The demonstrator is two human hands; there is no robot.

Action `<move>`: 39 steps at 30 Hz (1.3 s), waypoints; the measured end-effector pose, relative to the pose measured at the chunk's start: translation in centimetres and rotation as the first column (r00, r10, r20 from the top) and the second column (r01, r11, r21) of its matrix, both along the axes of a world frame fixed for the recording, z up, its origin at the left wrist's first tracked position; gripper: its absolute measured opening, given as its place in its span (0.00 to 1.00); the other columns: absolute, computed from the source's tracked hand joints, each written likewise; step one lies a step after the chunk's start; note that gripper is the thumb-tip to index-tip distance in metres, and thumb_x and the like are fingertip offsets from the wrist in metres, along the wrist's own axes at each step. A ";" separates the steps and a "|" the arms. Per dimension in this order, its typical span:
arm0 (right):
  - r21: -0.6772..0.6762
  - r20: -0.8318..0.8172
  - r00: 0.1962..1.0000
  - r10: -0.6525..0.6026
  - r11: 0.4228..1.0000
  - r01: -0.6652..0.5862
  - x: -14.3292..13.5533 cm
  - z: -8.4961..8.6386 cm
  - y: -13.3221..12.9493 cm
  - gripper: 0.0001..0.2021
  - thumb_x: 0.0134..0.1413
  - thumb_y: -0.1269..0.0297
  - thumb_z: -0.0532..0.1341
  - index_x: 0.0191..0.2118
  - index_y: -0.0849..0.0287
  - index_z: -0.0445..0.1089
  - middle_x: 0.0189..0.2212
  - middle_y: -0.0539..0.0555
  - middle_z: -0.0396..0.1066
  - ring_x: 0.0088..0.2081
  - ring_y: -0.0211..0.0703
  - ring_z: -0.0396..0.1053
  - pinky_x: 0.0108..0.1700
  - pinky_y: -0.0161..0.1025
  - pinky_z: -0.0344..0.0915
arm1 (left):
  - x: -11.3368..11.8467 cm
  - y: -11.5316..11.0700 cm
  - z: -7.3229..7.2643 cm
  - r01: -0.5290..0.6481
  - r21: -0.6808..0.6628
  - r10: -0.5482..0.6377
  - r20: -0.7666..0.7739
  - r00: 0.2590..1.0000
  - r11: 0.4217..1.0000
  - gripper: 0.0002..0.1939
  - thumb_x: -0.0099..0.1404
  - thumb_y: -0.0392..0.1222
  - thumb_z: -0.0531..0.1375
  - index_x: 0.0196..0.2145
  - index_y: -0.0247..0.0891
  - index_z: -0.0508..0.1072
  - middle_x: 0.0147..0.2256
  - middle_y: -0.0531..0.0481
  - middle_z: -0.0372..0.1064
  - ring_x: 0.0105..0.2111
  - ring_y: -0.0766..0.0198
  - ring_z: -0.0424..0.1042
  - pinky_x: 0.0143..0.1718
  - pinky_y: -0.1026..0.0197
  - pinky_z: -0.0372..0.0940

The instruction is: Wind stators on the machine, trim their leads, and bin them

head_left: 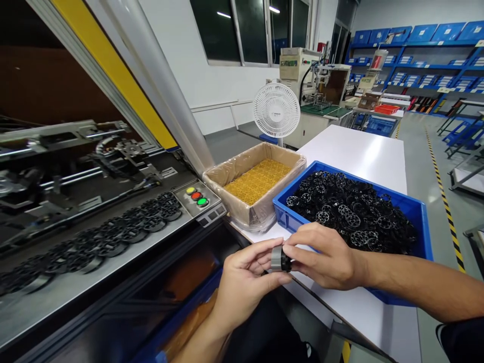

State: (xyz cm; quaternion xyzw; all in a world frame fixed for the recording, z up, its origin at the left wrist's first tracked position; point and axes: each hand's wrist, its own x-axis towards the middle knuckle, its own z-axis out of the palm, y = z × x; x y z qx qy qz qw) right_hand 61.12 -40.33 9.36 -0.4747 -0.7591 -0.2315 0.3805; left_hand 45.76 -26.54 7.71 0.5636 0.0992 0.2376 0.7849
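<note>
- Fingers of two hands meet on one small round part (278, 258), grey on its left side and black on its right.
- That one part sits right between the fingertips, held up in the air near the edge of the white table (351, 143).
- The left hand (242, 287) is gripping the grey side, palm turned in, one finger above and the thumb below.
- The right hand (333, 259) is pinching the black side, with the back of the hand showing and fingers pointing left.
- The left arm (204, 333) comes up from below; the right arm (412, 277) reaches in from the right, with a dark sleeve (461, 340).
- One blue tub (289, 218) is just past the right fingers, full of black pieces (351, 209) — too many to count.
- One brown box (234, 206) is beyond the fingertips and a bit left, with yellow pieces (260, 176) inside, also too many to count.
- Left of the fingers, black round pieces (124, 234) overlap in a line on a metal ledge (38, 308).
- Three buttons (196, 195) are nearer, left of the fingers: yellow, red and green.
- One white fan (277, 110) stands farther ahead of the fingers; its middle label is too small to read.
- Far off, right of the fingers, six big blue boxes (422, 33) make a top row — their white tags are too small to read.
</note>
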 end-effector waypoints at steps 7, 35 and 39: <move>0.020 0.033 0.999 -0.015 1.000 0.015 -0.6 0.0 0.4 0.10 0.67 0.71 0.56 0.49 0.70 0.69 0.39 0.64 0.76 0.42 0.45 0.74 0.43 0.43 0.77 | -0.8 -0.4 -1.1 -0.049 0.076 0.056 -0.098 0.994 0.996 0.25 0.44 0.36 0.78 0.42 0.39 0.84 0.34 0.46 0.84 0.32 0.55 0.83 0.35 0.64 0.78; -0.710 0.513 0.605 -0.608 0.094 0.697 15.9 -1.4 -0.8 0.13 0.48 0.82 0.61 0.35 0.63 0.81 0.35 0.61 0.80 0.42 0.52 0.79 0.44 0.40 0.74 | -1.8 3.0 -2.2 -0.196 0.362 0.242 -0.087 0.966 0.911 0.20 0.61 0.48 0.69 0.48 0.37 0.80 0.46 0.41 0.78 0.39 0.58 0.79 0.38 0.60 0.75; -0.657 0.407 0.669 -0.622 0.310 0.688 13.9 -1.5 -0.1 0.12 0.59 0.72 0.59 0.42 0.63 0.80 0.42 0.63 0.77 0.41 0.52 0.78 0.47 0.45 0.74 | -1.7 2.7 -1.8 -0.284 0.542 0.319 0.032 0.947 0.791 0.19 0.53 0.41 0.74 0.44 0.40 0.83 0.39 0.45 0.73 0.36 0.62 0.73 0.32 0.65 0.69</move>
